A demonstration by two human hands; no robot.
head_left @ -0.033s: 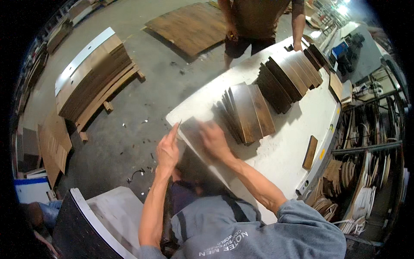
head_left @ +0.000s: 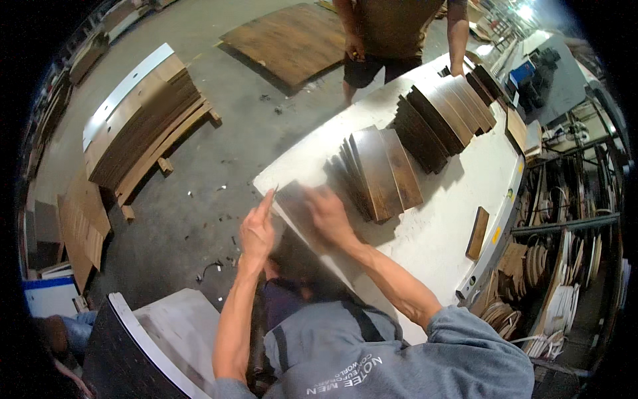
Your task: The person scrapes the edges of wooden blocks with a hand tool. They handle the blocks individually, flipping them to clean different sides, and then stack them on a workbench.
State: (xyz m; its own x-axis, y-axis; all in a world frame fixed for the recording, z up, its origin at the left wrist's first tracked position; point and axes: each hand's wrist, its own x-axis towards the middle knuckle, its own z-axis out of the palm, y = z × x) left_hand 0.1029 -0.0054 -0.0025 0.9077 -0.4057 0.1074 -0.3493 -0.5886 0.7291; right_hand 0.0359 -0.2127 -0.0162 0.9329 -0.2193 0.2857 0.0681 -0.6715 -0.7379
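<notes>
My left hand point(head_left: 256, 231) is at the near left corner of the white-topped table point(head_left: 438, 219). Its fingers are closed at the end of a dark wood board point(head_left: 290, 194), with the index finger reaching up along the tip. My right hand point(head_left: 327, 211) is over the same board and smeared by motion, so its fingers cannot be read. Part of the board is hidden beneath that hand. Just right of it stands a fanned stack of dark brown wood boards point(head_left: 377, 169), and a second stack point(head_left: 444, 113) is farther along the table.
Across the table a person point(head_left: 392, 33) rests one hand near the far boards. A long metal level point(head_left: 488, 259) and a small brown wood block point(head_left: 477, 233) lie along the right edge. Panels on a pallet point(head_left: 143, 116) stand on the floor at left; shelving point(head_left: 565, 226) runs along the right.
</notes>
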